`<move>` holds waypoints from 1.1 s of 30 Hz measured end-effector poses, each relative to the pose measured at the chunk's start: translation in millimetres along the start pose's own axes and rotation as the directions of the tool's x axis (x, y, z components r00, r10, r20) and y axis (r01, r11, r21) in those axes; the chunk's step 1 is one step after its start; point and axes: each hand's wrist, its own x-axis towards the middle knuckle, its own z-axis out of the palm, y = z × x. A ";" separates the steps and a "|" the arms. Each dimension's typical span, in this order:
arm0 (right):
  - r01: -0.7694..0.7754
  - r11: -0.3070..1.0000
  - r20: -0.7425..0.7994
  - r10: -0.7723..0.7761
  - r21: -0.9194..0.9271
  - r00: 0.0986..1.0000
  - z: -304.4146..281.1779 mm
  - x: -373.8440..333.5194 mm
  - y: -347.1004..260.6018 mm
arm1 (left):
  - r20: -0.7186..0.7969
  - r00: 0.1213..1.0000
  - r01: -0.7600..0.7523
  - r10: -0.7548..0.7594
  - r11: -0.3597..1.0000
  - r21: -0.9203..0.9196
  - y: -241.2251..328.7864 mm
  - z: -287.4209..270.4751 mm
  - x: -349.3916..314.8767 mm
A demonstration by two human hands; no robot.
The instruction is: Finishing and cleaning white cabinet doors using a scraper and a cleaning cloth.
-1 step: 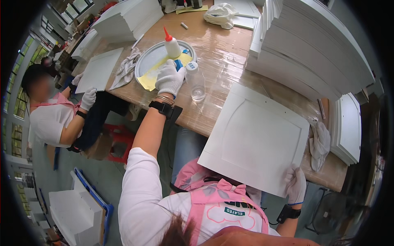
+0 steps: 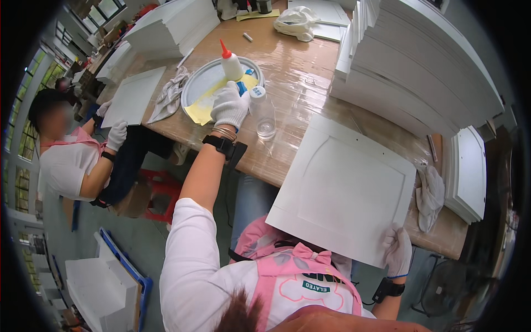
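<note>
My left hand (image 2: 231,105), in a white knitted glove, reaches over the front of a round grey lid-like tray (image 2: 197,79). Its fingers are closed around a small blue thing (image 2: 241,87), whose kind I cannot make out. Under it lies a yellow sheet (image 2: 200,112); a white squeeze bottle with a red nozzle (image 2: 232,68) stands just beyond. Right beside this hand is a clear bottle with a white cap (image 2: 266,124). My gloved right hand (image 2: 397,249) grips the near right corner of a white door panel (image 2: 348,182), which rests partly on the table and over my lap.
Tall stacks of white panels (image 2: 409,72) rise at the right, with another stack (image 2: 171,27) back left. Rags (image 2: 430,193) lie right of the panel and left of the tray. A co-worker (image 2: 69,155) at the left holds another panel (image 2: 135,94). A plastic bag (image 2: 296,23) sits farther back.
</note>
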 end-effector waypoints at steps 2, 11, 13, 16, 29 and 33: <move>-0.022 0.999 0.028 0.021 0.039 0.999 -2.7 -0.2 2.2 | 0.075 0.997 0.026 -0.035 0.992 0.125 6.4 8.7 12.9; -0.027 0.998 0.026 0.025 0.055 0.999 -7.0 4.9 3.9 | 0.201 0.979 -0.037 0.003 0.985 0.168 -0.7 28.0 33.5; -0.043 0.996 0.023 0.042 0.072 0.999 -8.1 3.7 4.8 | 0.149 0.989 -0.029 0.009 0.990 0.137 -0.1 17.8 24.7; -0.043 0.997 0.028 0.042 0.059 0.999 0.0 -3.1 3.6 | -0.054 0.998 -0.021 0.022 1.000 0.018 -14.6 -1.0 -0.3; 0.176 0.974 -0.047 -0.184 -0.139 0.982 -25.8 3.8 -35.8 | 0.012 0.662 -0.742 0.749 0.657 -0.134 -56.2 -14.5 -196.1; 0.146 0.899 -0.210 -0.250 -0.412 0.945 -27.0 -22.7 -42.4 | 0.031 0.518 -0.845 0.855 0.517 -0.137 -33.0 4.4 -199.7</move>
